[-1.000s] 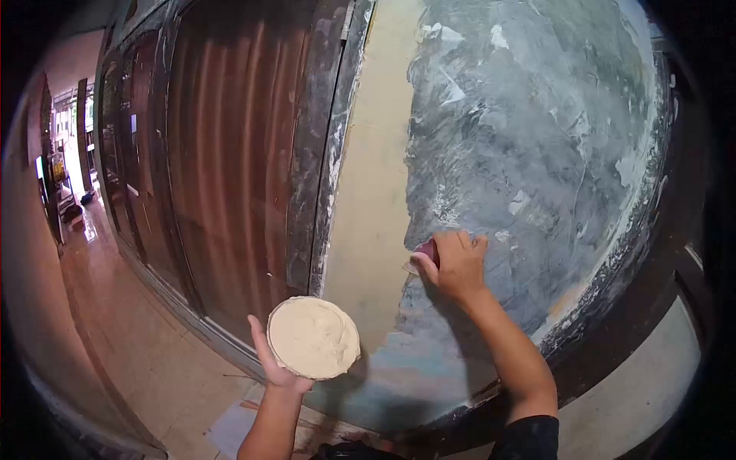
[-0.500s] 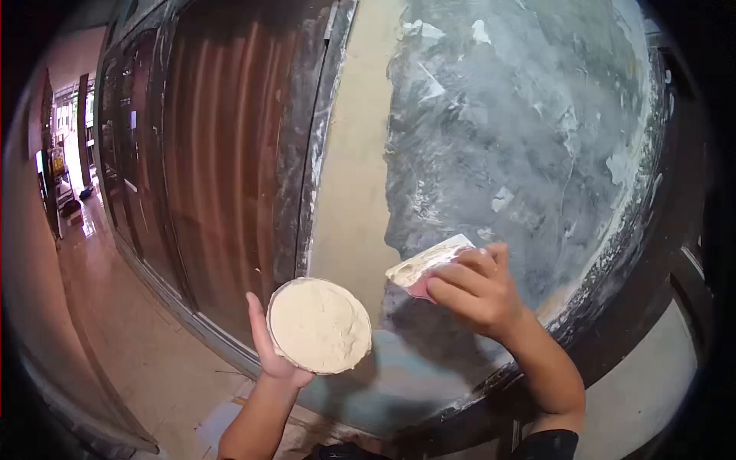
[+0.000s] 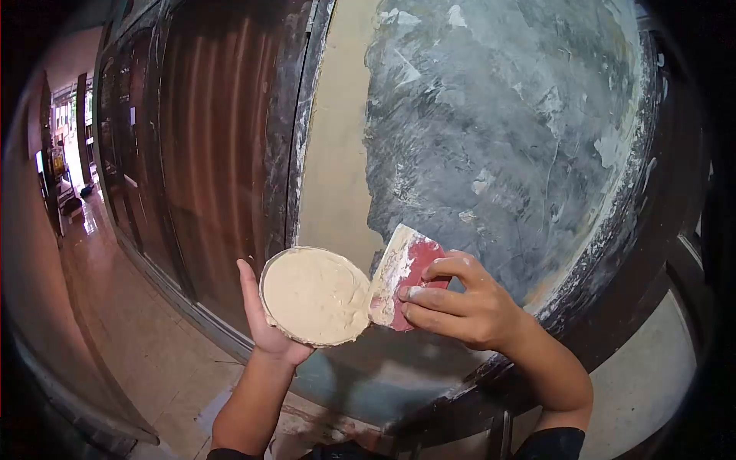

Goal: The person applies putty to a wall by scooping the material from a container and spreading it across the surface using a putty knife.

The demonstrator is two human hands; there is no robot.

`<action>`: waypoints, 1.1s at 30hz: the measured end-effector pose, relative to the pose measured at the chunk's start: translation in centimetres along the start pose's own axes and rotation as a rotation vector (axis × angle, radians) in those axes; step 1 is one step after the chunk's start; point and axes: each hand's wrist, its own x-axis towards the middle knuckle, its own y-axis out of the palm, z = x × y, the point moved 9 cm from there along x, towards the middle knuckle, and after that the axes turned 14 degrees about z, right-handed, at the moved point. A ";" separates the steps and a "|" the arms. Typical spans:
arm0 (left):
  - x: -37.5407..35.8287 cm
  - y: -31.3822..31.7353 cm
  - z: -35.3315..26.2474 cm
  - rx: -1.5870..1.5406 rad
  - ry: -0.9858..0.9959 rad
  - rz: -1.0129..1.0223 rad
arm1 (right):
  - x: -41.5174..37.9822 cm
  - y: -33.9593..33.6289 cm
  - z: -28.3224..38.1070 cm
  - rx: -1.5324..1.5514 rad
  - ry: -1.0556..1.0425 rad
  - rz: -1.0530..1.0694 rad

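My left hand (image 3: 270, 331) supports a round, shallow container (image 3: 320, 344) from beneath, thumb raised along its left side. Cream-coloured putty (image 3: 313, 293) fills it nearly to the rim. In my right hand (image 3: 471, 307) is a putty scraper (image 3: 420, 264) with a red body and a pale edge smeared with putty. The scraper's lower left corner meets the container's right rim, where the putty is ridged. My right fingers press on the red part. Most of my left fingers are hidden under the container.
Ahead stands a grey, patchy wall (image 3: 468, 138) with a smooth cream strip (image 3: 333, 153) along its left. Dark-framed glass panels (image 3: 218, 153) with brown curtains adjoin it. A tiled floor (image 3: 130, 322) runs back to a bright doorway. Dark wooden framing (image 3: 652, 284) is at right.
My right hand has brought the scraper left and down to the container's rim, turning its red face toward me. The container has moved slightly up and left in view.
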 end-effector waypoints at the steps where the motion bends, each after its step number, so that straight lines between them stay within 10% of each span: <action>1: 0.1 0.1 0.1 -0.010 0.005 -0.004 | 0.1 -0.2 0.2 0.005 -0.004 -0.039; 33: 4.0 -2.6 -0.1 -0.038 -0.156 0.002 | 3.5 -1.4 -8.8 -0.036 0.462 -0.018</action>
